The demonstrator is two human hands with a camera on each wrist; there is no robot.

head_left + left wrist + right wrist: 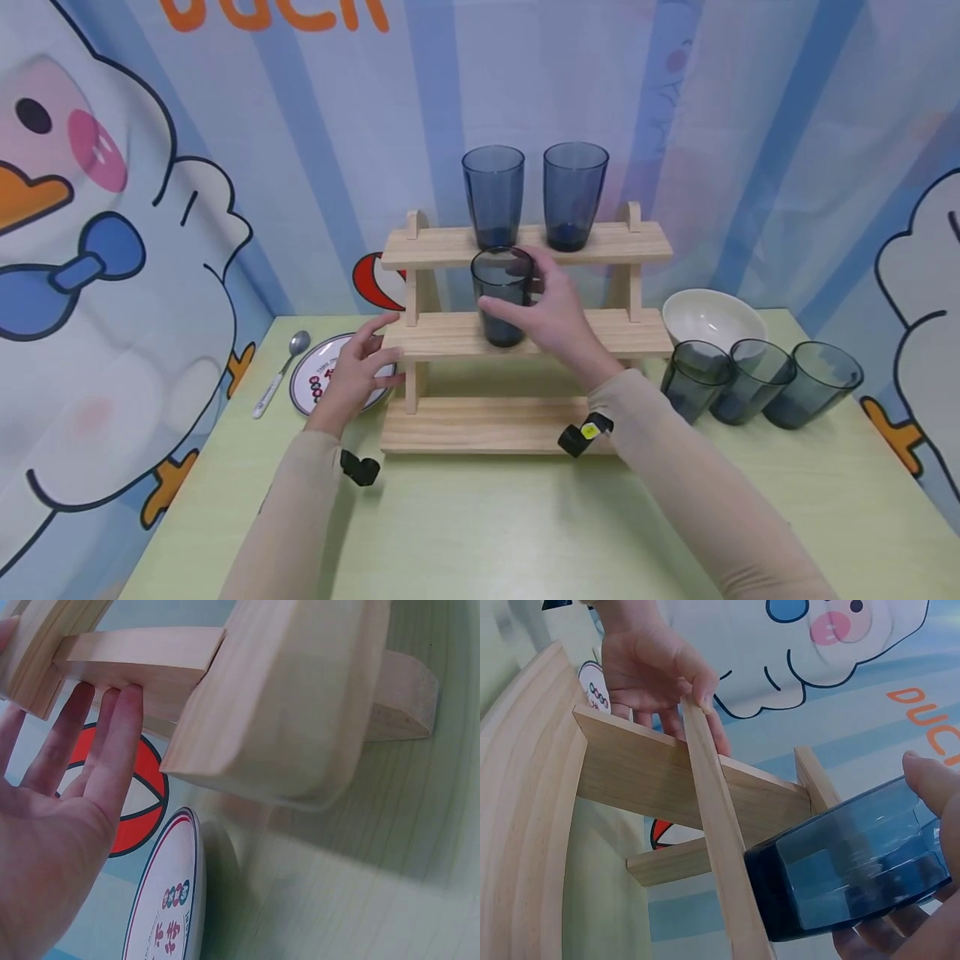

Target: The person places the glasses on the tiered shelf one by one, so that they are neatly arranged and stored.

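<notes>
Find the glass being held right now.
In the head view, the held glass is at the middle shelf, just left of centre, gripped by the right hand, below the two upper glasses.

Cloth (337,100) showing orange letters (255,21)
They are reading "DUC"; the plate (176,859) is bearing red characters, too blurred to read.

Held tumbler (847,862): glossy, glasslike
Shelf (480,425): smooth, matt wood
Bowl (701,307): smooth, glossy
Spoon (299,342): shiny metal head
Backdrop (360,150): matt cloth
</notes>
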